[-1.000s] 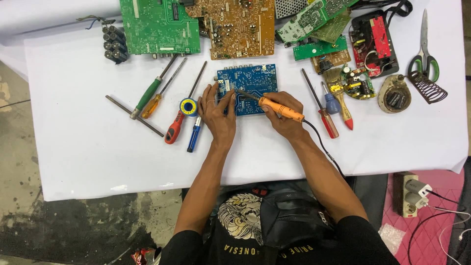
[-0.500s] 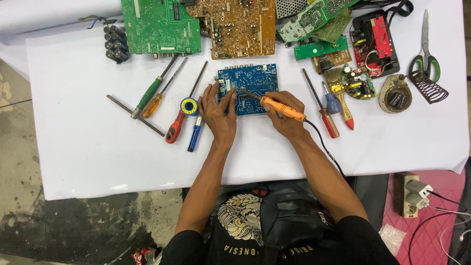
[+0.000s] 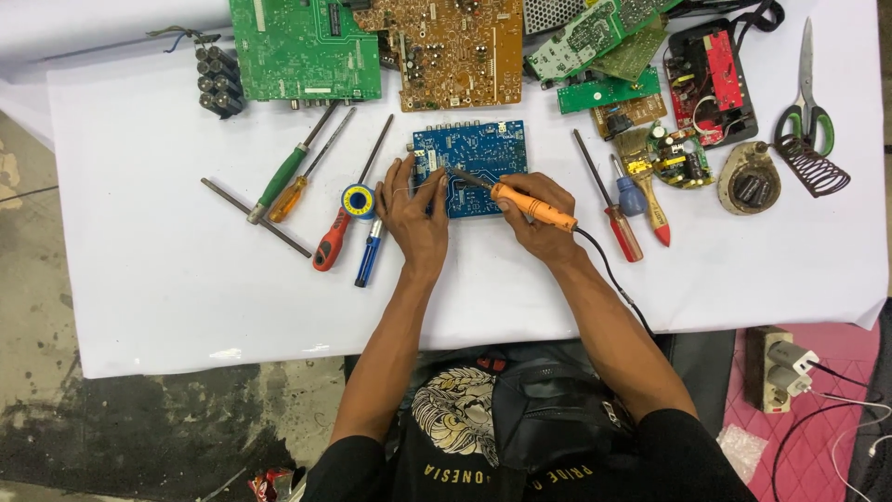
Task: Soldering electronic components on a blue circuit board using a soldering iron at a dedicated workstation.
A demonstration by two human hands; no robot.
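Head view, the only one supplied: against the pictures of a second and half a second ago, nothing of substance has shifted. The right hand (image 3: pixel 544 216) remains closed around the orange-handled soldering iron (image 3: pixel 531 205), its tip still resting on the left part of the blue circuit board (image 3: pixel 474 165); the left hand (image 3: pixel 414 212) stays at the board's left edge, fingers drawn narrow, seemingly pinching a thin strand of solder wire, though the strand is too fine to confirm. In my judgement this steadiness means one joint is being worked, not a move between joints. The board lies flat on the white table (image 3: pixel 167 288), directly before the person. Count of items: one blue board; one large green board (image 3: pixel 302 46); one brown board (image 3: pixel 455 51); several smaller boards top right, overlapping, number uncertain; one solder spool (image 3: pixel 358 200); five screwdrivers, three left of the hands and two right of them, plus one T-handled tool (image 3: pixel 255 217); one brush (image 3: pixel 646 186); one pair of scissors (image 3: pixel 806 102); one coiled iron stand (image 3: pixel 816 165); one cluster of black capacitors (image 3: pixel 219 80).
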